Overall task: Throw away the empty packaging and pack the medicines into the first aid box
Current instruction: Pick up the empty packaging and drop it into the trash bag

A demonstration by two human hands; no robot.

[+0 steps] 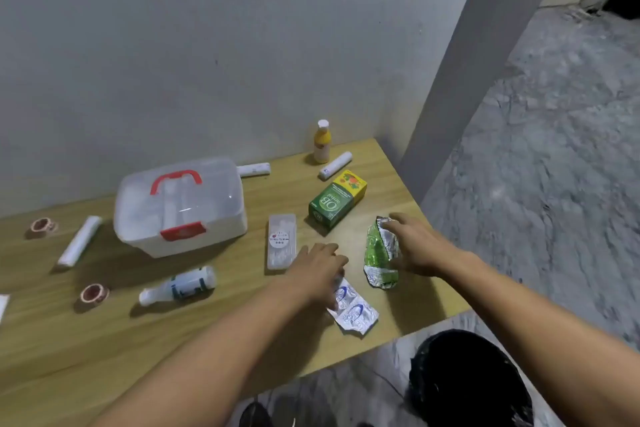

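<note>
The white first aid box (pixel 180 208) with a red handle and red latch stands closed on the wooden table (pixel 104 340). My right hand (pixel 420 246) grips a crumpled green and silver blister pack (pixel 379 253) at its right edge. My left hand (pixel 317 274) rests with its fingers on a white and blue blister strip (pixel 356 312). A green and yellow medicine carton (pixel 336 199) lies behind the packs. A clear flat case (pixel 281 244) lies left of my left hand. A white spray bottle (pixel 180 284) lies on its side.
A yellow bottle (pixel 322 142) stands by the wall, with two white rolls (pixel 335 165) (pixel 254 169) near it. Another white roll (pixel 79 241) and two tape rings (pixel 43 226) (pixel 94 293) lie left of the box. A black bin (pixel 467 381) sits on the floor below the table's right edge.
</note>
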